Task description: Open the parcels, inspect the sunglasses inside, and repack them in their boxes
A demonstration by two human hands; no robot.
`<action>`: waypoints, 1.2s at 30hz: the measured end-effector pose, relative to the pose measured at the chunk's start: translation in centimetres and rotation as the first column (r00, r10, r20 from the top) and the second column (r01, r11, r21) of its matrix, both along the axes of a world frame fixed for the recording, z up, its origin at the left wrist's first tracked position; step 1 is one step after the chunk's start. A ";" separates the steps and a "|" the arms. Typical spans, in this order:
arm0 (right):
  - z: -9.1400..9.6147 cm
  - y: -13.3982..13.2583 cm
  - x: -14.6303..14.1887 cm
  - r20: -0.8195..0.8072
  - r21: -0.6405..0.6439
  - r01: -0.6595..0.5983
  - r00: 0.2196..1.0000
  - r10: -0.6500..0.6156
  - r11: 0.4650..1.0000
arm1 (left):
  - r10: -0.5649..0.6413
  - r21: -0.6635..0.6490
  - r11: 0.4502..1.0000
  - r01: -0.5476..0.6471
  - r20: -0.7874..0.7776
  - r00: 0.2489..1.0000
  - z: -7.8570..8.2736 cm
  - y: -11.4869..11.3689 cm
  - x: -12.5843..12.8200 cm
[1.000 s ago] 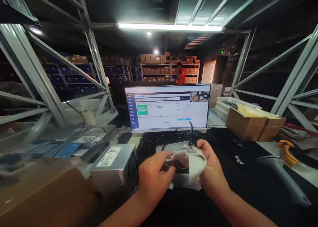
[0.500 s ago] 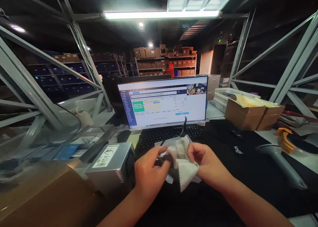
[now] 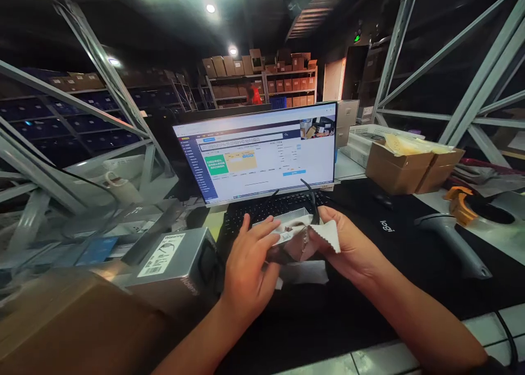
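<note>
A white cloth [image 3: 326, 238] with zigzag edges is pinched in my right hand [image 3: 342, 244], its corner hanging over the fingers. Dark curved pieces [image 3: 314, 203] that look like the arms of a pair of glasses stick up behind the cloth; the rest is covered. My left hand [image 3: 248, 260] has its fingers stretched out and apart at the cloth's left side, the fingertips near or touching it. An open pale box [image 3: 283, 222] lies behind the fingers, in front of the keyboard [image 3: 241, 211]. A thin white sheet [image 3: 305, 273] lies below the hands.
A monitor [image 3: 262, 156] stands ahead. To the left are a grey printed box [image 3: 176, 260] and a large brown carton [image 3: 69, 320]. On the right are a scanner [image 3: 455, 244], a tape dispenser [image 3: 463, 205], a mouse [image 3: 382, 200] and brown boxes [image 3: 394, 173]. A person in red [image 3: 254, 94] is far back.
My left hand has gone from a closed grip to spread fingers. The cloth has shifted to the right in my right hand. The view has tilted down, and the dark arms show more.
</note>
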State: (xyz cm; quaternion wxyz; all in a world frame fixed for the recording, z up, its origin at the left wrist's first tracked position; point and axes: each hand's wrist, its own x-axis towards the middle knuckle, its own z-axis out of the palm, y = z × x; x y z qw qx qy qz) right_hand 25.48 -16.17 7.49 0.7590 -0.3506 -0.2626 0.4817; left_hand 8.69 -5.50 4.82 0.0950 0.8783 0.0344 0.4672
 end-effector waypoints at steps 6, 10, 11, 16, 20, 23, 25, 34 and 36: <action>-2.4 0.8 -2.1 0.190 0.088 0.209 0.956 -0.222 0.974 | 0.092 -0.131 0.988 -0.085 0.054 0.994 -0.8 -0.3 0.2; -3.1 0.8 -3.1 0.318 0.134 0.247 0.907 -0.277 0.960 | 0.104 -0.156 0.983 -0.092 0.069 0.992 -0.8 -0.4 0.2; -2.9 0.8 -2.9 0.323 0.135 0.221 0.912 -0.254 0.966 | 0.098 -0.162 0.983 -0.087 0.066 0.993 -0.7 -0.4 0.2; -1.0 0.1 -1.2 0.094 0.092 0.124 0.987 -0.132 0.988 | 0.008 -0.175 0.985 -0.007 0.003 1.000 -0.4 -0.6 -0.1; -0.1 -0.1 0.8 0.049 0.068 0.043 0.998 -0.046 0.997 | 0.015 -0.243 0.970 -0.026 -0.046 0.999 -0.2 -0.7 -0.2; 0.1 -0.5 2.6 0.297 0.036 0.141 0.944 -0.145 0.989 | 0.092 -0.311 0.945 -0.102 -0.048 0.995 0.1 -0.7 -0.4; 0.1 -1.2 3.7 0.499 0.138 0.452 0.737 -0.456 0.881 | 0.138 -0.322 0.936 -0.140 -0.029 0.990 0.5 -0.8 -0.5; -2.3 -1.2 -1.4 0.689 0.706 0.158 -0.377 -0.619 0.690 | 0.174 -0.327 0.929 -0.172 -0.025 0.984 0.9 -1.4 -0.4; -3.7 -0.4 -3.7 0.637 0.724 0.070 -0.451 -0.625 0.687 | 0.157 -0.366 0.917 -0.158 -0.033 0.987 1.0 -1.2 -0.4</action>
